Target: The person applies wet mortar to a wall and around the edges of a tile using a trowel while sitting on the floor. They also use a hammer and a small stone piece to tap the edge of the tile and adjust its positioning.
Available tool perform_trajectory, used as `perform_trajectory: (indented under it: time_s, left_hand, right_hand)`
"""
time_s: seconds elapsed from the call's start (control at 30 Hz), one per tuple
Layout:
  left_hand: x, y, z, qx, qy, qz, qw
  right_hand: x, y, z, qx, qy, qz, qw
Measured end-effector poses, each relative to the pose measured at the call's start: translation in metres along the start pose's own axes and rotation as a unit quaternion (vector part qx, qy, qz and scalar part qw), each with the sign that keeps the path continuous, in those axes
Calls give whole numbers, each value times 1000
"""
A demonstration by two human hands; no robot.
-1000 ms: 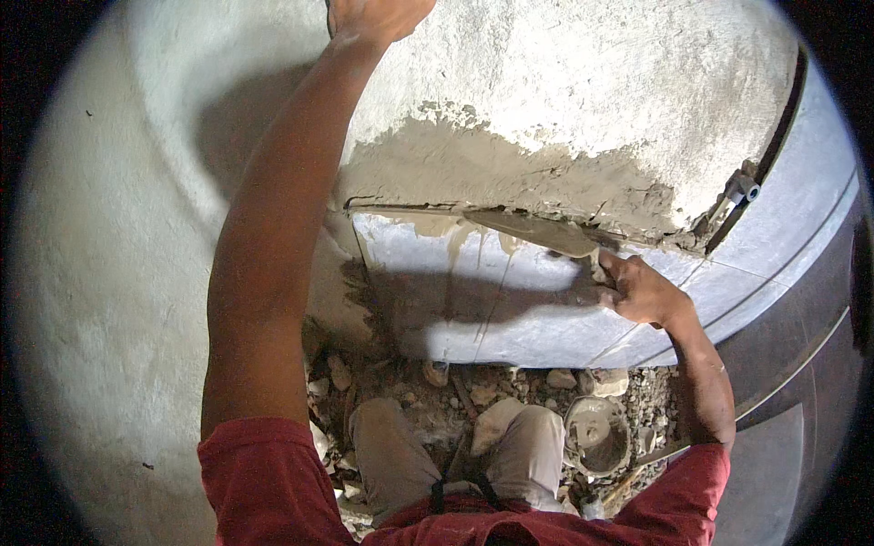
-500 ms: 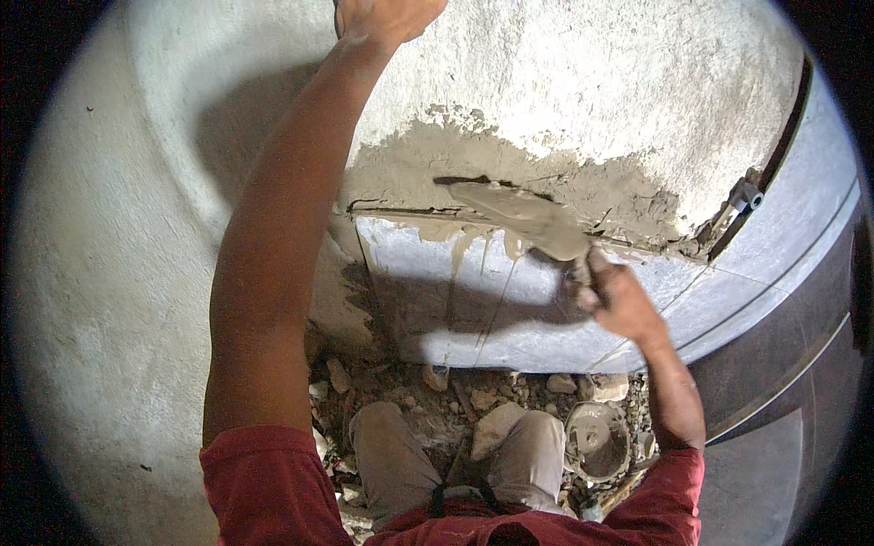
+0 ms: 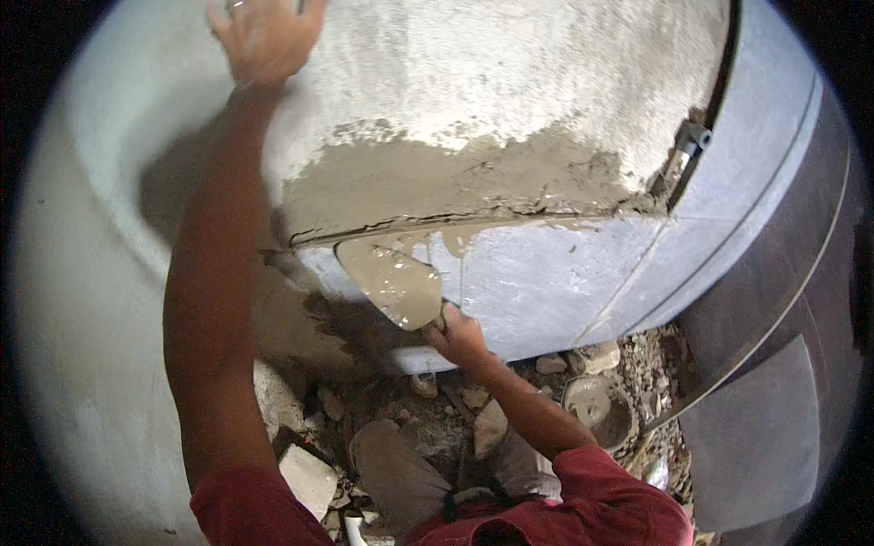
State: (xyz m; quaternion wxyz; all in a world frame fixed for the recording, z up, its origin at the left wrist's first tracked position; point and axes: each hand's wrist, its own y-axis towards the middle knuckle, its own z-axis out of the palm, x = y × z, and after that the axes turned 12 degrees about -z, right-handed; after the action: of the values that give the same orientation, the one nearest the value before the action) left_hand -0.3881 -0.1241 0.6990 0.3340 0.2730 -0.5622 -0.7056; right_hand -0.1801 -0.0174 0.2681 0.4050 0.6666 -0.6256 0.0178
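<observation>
My right hand (image 3: 462, 338) is wrapped round the handle of a trowel (image 3: 393, 286), whose broad blade is coated in wet, shiny mortar. The blade is in front of the upper left part of the grey tile (image 3: 537, 282). Above that tile's top edge, a band of wet mortar (image 3: 437, 177) covers the rough wall, and drips run down the tile's face. High on the left, my left hand (image 3: 271, 38) lies against the pale wall (image 3: 437, 73) with fingers apart, holding nothing; the fingertips pass partly out of view.
A pipe fitting (image 3: 696, 136) juts out at the right end of the mortar band. Below are stones and rubble, with a round bucket (image 3: 596, 409) of mortar at my right knee. A white stone block (image 3: 308, 480) lies lower left. Dark tiles (image 3: 756, 437) are at the right.
The trowel has moved left and down, off the mortar band to the front of the tile. My left hand shows more fully, and the view has shifted.
</observation>
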Motion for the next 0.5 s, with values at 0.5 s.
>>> perform_trajectory:
  time_s: [0.5]
  left_hand:
    - [10,6,7,-11,-58,17,998]
  right_hand:
    - [-123,-94,-213,-237,-47,10,970]
